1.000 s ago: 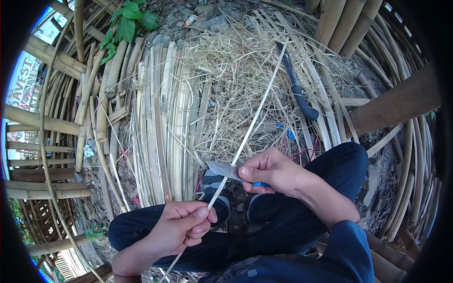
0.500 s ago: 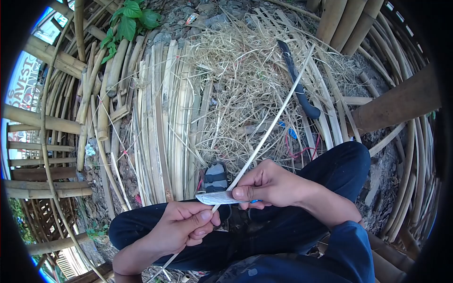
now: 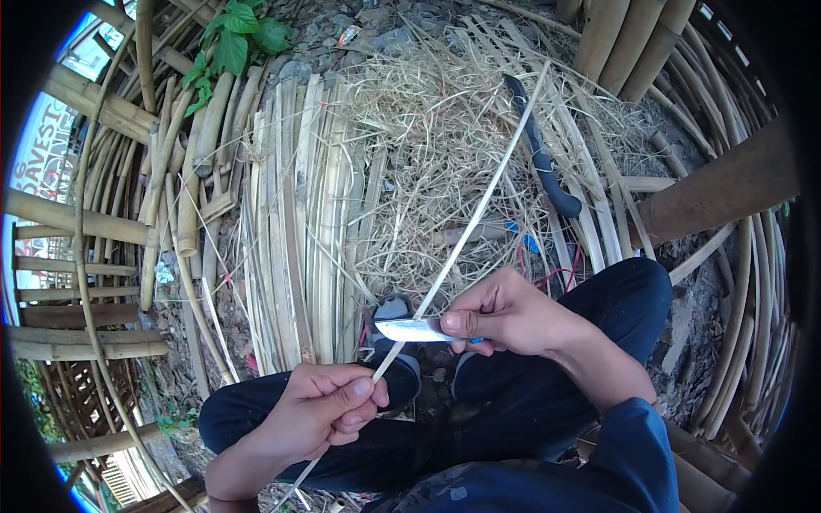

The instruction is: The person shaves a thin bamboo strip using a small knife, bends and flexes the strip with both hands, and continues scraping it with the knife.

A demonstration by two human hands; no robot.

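Note:
A long thin bamboo strip (image 3: 479, 209) runs slantwise from the lower left up toward the top right. My left hand (image 3: 329, 406) is closed around its lower part, with the tail end showing below the fist. Just above, my right hand (image 3: 513, 321) grips a knife (image 3: 415, 330), thumb pressed near the base of the blade. The short shiny blade lies across the strip, its tip pointing left. Most of the knife's handle is hidden in my fingers; a bit of blue shows there.
Curly bamboo shavings (image 3: 419, 145) heap up ahead, with a dark-handled tool (image 3: 543, 162) lying on them. Split bamboo slats (image 3: 299, 214) lie to the left. A thick bamboo pole (image 3: 723, 188) juts in from the right. My bent legs (image 3: 607, 295) frame the work area.
My right hand and the knife have moved up and slightly right along the strip, away from my left hand. The strip's far end has shifted a little left.

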